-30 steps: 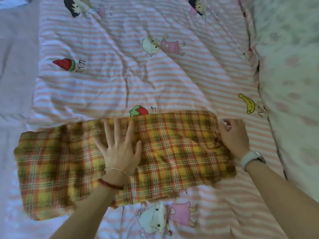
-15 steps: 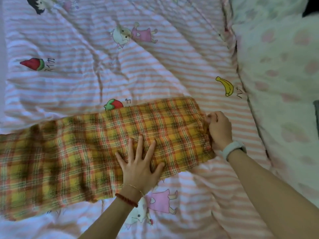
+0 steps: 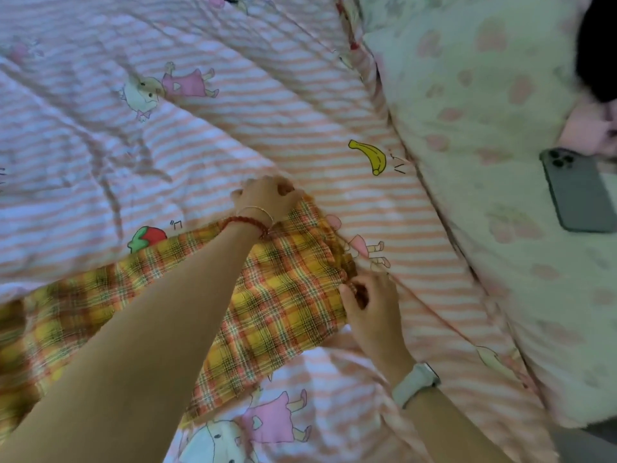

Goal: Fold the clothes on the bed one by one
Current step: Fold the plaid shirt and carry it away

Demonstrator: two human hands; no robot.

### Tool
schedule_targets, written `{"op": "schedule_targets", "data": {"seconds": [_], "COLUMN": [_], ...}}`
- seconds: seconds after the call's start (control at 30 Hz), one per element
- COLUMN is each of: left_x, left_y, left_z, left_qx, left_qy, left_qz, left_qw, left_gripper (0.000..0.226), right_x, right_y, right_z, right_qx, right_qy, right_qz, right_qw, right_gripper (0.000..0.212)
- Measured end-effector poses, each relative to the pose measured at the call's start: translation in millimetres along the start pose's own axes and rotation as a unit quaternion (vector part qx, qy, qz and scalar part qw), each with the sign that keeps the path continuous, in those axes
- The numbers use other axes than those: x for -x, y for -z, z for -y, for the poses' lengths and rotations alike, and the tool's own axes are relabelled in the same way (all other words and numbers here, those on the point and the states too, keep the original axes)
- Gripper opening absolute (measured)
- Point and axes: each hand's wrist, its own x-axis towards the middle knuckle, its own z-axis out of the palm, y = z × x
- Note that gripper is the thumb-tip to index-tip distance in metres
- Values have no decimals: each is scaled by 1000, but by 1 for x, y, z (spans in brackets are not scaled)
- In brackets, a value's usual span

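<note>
- Since the earlier frame, the left hand [image 3: 267, 198] had left the middle of the plaid garment [image 3: 283, 295], where it lay flat with fingers spread, and reached to the cloth's far right corner; the view had also swung rightward.
- At that corner, just above the middle of the frame, the left hand was curled down over the fabric's edge, gripping it; a red bead bracelet [image 3: 245, 223] and a thin bangle circled its wrist.
- Below it and to the right, the right hand [image 3: 370, 305] pinched the gathered right end of the garment between thumb and fingers, a pale watch [image 3: 415, 382] on its wrist.
- Yellow, orange and dark green checks covered the garment, which lay as a long band from the left edge to the centre of the frame, crumpled at its right end.
- Under it spread a pink-and-white striped bedsheet [image 3: 300, 105] printed with cartoon figures, a strawberry [image 3: 148, 237] and a banana [image 3: 370, 157].
- On the right lay a pale quilt with pink blotches [image 3: 484, 128], and on it a grey phone [image 3: 579, 190] face down, near the right edge.
</note>
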Motion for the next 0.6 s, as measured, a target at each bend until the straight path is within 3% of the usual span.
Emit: {"op": "schedule_targets", "data": {"seconds": [0.1,0.23,0.43,0.6], "left_x": [-7,-6,13,107], "left_y": [-4,-11,4,0], "left_z": [-10,-13,-10,16], "left_qx": [19,11,39,-21], "left_qy": [13,35,45,-36], "left_qz": [-37,-104,-142,-125], "left_qw": [999,994,988,991], "left_gripper": [15,16,29,53], "right_x": [2,2,-6,-20], "right_y": [3,11,17,17], "right_z": [-5,-8,-3,22], "right_qx": [-5,-46,-38,-101], "right_qy": [8,-6,-17,-50], "right_qz": [2,-22,18,55], "right_qw": [1000,999,999,992], "right_gripper": [12,18,10,12]}}
